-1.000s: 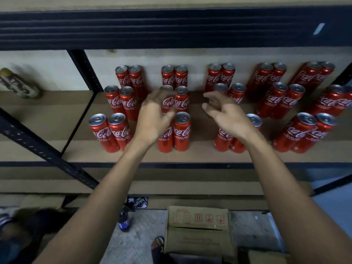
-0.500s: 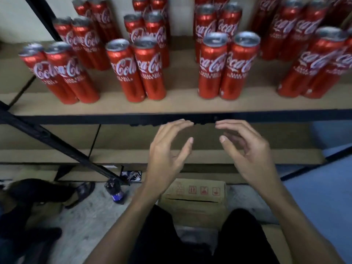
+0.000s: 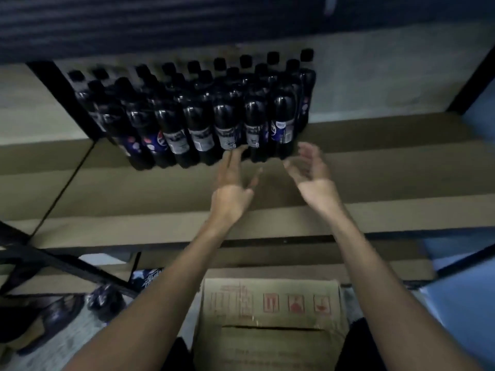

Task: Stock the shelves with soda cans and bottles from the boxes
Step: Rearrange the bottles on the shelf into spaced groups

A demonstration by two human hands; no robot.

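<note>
Head view | left hand [image 3: 232,183] fingers straight, tips reaching the front-row bottles [image 3: 198,113] | right hand [image 3: 312,171] spread just beside, both holding nothing | bottles packed tight on shelf [image 3: 388,167], probably being squared up | box [image 3: 270,303] below.

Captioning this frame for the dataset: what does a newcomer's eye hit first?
A tight block of dark soda bottles stands at the back left of the shelf. The left hand and right hand, both empty, reach open toward its front row. A cardboard box sits on the floor below.
</note>
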